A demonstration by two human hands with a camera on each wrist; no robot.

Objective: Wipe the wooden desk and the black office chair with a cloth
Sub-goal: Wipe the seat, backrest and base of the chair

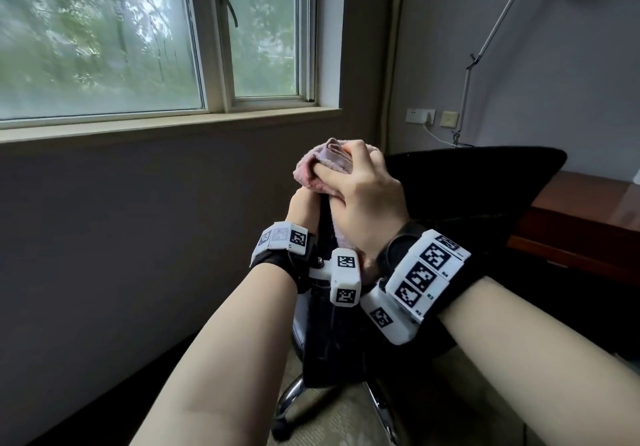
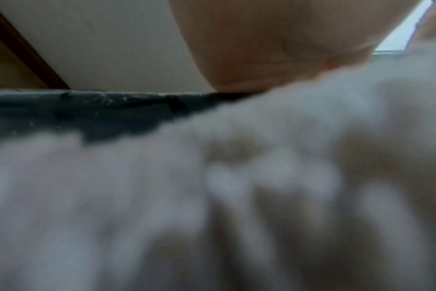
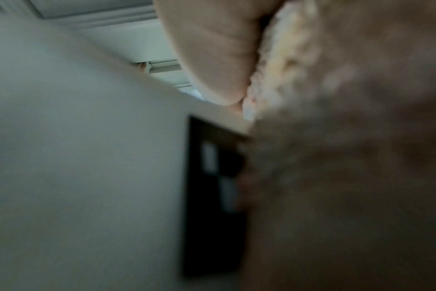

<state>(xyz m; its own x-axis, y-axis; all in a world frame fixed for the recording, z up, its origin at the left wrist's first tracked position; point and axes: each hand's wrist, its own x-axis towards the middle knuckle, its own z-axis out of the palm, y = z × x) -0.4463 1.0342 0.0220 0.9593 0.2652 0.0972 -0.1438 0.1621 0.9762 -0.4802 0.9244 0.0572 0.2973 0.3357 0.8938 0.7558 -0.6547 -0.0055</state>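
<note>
A pinkish fluffy cloth (image 1: 322, 165) is bunched on the upper edge of the black office chair (image 1: 467, 182), straight ahead in the head view. My right hand (image 1: 360, 186) lies on top and grips the cloth, fingers curled into its folds. My left hand (image 1: 303, 206) sits just below and to the left, its fingers buried under the cloth and the right hand. In the left wrist view the blurred cloth (image 2: 212, 196) fills the lower part against my palm (image 2: 261, 39), above a black chair edge (image 2: 87, 106). The wooden desk (image 1: 588, 203) stands behind the chair at right.
A window (image 1: 138, 37) with a wide sill (image 1: 166, 127) spans the wall ahead. A metal lamp arm (image 1: 485, 47) rises over the desk, near a wall socket (image 1: 420, 116) with a white cable. The chair's chrome base (image 1: 294, 393) stands on carpet below my forearms.
</note>
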